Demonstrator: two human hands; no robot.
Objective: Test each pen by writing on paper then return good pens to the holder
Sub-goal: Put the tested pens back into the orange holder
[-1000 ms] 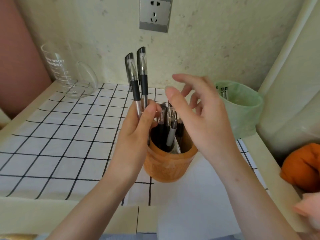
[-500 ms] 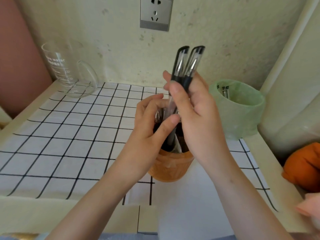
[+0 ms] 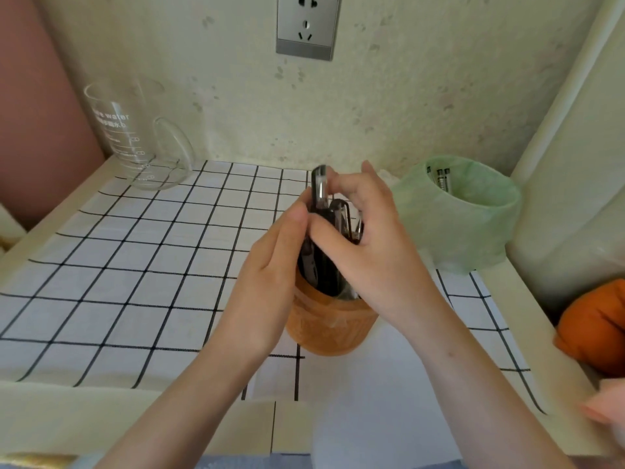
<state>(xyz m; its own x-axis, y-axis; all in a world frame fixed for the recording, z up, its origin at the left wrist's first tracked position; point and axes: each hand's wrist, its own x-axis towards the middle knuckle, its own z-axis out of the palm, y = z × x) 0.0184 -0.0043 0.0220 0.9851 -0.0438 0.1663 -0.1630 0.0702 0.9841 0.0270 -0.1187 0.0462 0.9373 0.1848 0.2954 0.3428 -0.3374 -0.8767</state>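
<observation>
An orange-brown pen holder [image 3: 326, 328] stands on the checked cloth, on the edge of a white sheet of paper [image 3: 378, 394]. Several black-capped pens [image 3: 319, 187] stick out of it. My right hand [image 3: 365, 231] is closed on two pens and has them low in the holder, only their caps showing above my fingers. My left hand [image 3: 270, 265] rests against the holder's left side, thumb touching the pens, fingers spread flat. The holder's inside is mostly hidden by both hands.
A green cup [image 3: 463, 214] with a few pens stands to the right of the holder. A glass measuring jug [image 3: 135, 137] sits at the back left. An orange object [image 3: 595, 326] lies at the right edge. A wall socket [image 3: 306, 27] is above.
The two pens passed from my left hand to my right hand, which then lowered them into the holder. My left hand dropped to the holder's side.
</observation>
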